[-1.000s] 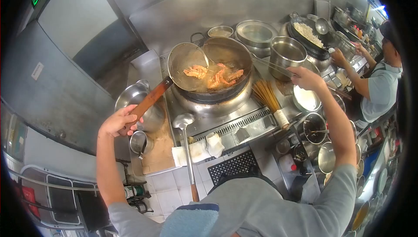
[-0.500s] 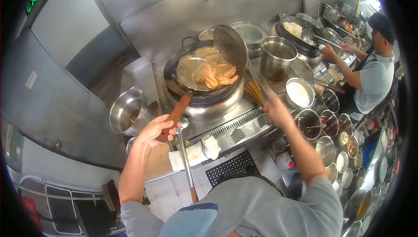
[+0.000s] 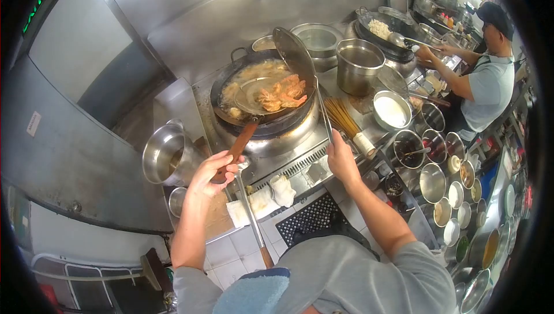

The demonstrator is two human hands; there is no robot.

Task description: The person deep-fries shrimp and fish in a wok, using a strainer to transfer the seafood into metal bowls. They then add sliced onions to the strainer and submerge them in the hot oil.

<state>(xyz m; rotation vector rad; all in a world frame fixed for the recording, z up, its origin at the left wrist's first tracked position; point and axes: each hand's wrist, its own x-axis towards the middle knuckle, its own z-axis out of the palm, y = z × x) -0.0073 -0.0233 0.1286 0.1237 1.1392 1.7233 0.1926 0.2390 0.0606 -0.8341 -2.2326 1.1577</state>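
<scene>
My left hand (image 3: 212, 174) is closed around the wooden handle (image 3: 242, 141) of a skimmer. Its round head (image 3: 249, 92) lies over the wok (image 3: 216, 97), carrying several orange-brown fried pieces that look like prawns (image 3: 283, 93). Bubbly, pale frying oil (image 3: 254, 74) surrounds them. In my right hand (image 3: 343, 159) is the long metal handle of a second round skimmer (image 3: 293, 48), tilted nearly on edge at the wok's right rim, just above the pieces. A long-handled ladle (image 3: 251, 219) rests below my left hand, apparently not gripped.
To the right stand a tall steel pot (image 3: 359, 68), a bowl of white stuff (image 3: 390, 109) and a bamboo brush (image 3: 343, 119). A steel pot (image 3: 164, 152) sits left. Folded cloths (image 3: 262, 201) lie on the front edge. A co-worker (image 3: 485, 83) works at another wok, far right.
My right hand has drawn left and a little down, bringing its skimmer's handle more upright. My left hand stays on the wooden handle. The whole view has shifted slightly.
</scene>
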